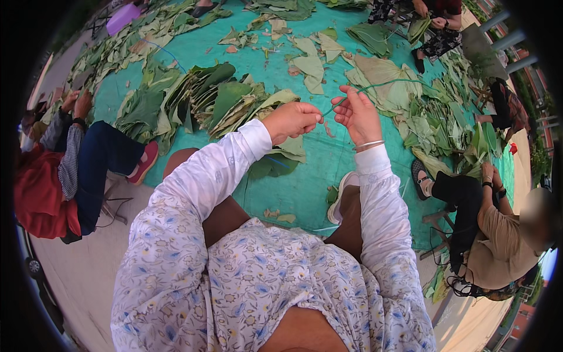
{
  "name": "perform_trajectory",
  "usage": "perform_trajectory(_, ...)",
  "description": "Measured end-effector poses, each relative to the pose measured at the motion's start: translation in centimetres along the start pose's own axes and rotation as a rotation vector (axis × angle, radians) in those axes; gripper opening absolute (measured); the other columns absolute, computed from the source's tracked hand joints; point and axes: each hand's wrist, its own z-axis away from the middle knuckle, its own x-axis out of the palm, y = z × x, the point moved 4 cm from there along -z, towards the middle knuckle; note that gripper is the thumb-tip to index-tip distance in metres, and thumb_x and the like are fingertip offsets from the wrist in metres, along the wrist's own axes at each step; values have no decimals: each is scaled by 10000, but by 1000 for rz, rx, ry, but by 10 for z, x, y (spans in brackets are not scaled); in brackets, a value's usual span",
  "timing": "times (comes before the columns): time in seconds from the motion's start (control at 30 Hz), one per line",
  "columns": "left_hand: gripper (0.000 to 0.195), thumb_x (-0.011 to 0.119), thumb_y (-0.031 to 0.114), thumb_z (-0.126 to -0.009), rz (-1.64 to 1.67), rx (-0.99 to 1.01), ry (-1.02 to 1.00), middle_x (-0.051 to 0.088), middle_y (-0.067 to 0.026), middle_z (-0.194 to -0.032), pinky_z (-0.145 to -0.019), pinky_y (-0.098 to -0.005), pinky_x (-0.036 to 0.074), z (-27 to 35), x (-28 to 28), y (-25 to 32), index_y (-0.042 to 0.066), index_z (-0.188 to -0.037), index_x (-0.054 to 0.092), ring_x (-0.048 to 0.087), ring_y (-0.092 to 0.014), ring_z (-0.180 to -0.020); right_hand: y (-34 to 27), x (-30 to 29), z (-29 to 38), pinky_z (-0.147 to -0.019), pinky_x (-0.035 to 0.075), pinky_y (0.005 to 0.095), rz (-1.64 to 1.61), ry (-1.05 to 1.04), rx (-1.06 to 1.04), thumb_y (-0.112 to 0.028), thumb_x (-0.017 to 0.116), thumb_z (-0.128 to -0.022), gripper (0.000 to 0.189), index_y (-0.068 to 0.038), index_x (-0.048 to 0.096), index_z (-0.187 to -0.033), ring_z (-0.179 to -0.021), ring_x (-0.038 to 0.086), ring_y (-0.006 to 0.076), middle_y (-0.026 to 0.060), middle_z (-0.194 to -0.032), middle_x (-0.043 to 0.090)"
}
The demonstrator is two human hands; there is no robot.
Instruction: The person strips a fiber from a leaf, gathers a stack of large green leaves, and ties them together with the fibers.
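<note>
My left hand (291,122) pinches a thin green cord (387,82) near one end, between thumb and fingertips. From there the cord runs up to my right hand (360,115), palm towards me, where it passes through the loosely curled fingers. Beyond that hand it trails off to the right above the leaves. Below and left of my left hand lie stacked large green leaves (233,99), drying and brownish at their edges. A smaller leaf pile (275,165) sits under my left wrist, with a blue strip across it.
A green tarp (264,193) covers the ground, with loose leaves (310,66) scattered over it. More leaf heaps (433,127) lie at right. Seated people work on both sides; one person's shoe (145,163) rests at left. A purple basin (123,19) stands far left.
</note>
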Motion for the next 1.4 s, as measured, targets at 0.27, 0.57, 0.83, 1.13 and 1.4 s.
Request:
perform_trajectory(0.27, 129, 478, 173, -825, 20, -68, -89, 424, 40, -594, -372, -174, 179, 3, -4, -6, 60, -847, 537, 277, -26, -432, -15, -6, 1, -510, 423, 213, 168, 54, -148, -244, 453, -855, 248, -16, 505, -939, -616, 529, 116, 68, -749, 570)
perform_trajectory(0.57, 136, 476, 180, -822, 13, -91, -178, 464, 27, -594, -396, -199, 246, -2, -5, -23, 64, -819, 548, 337, -48, -456, -8, -10, 0, -507, 417, 203, 136, -22, 51, -245, 447, -860, 257, -17, 506, -962, -605, 503, 93, 29, -731, 539)
perform_trajectory(0.83, 164, 457, 192, -849, 164, 61, -5, 440, 27, -589, -429, -182, 267, -3, 2, -10, 52, -778, 505, 349, -48, -479, 14, 20, -2, -501, 390, 202, 240, -203, -26, -224, 474, -839, 236, -23, 539, -943, -629, 489, 86, 9, -744, 541)
perform_trajectory(1.13, 172, 455, 199, -850, 192, -61, -112, 387, 47, -549, -377, -181, 183, 3, 7, -4, 43, -826, 524, 267, -32, -427, 13, 8, -6, -504, 399, 210, 156, -88, 6, -248, 462, -847, 248, -22, 527, -925, -592, 477, 89, 29, -715, 541)
perform_trajectory(1.4, 168, 454, 196, -848, 41, -88, -70, 396, 40, -547, -366, -179, 181, 2, 4, -12, 46, -837, 529, 265, -30, -421, -4, -3, -1, -508, 405, 211, 68, 70, 2, -260, 444, -850, 254, -25, 513, -916, -639, 517, 102, 46, -766, 569)
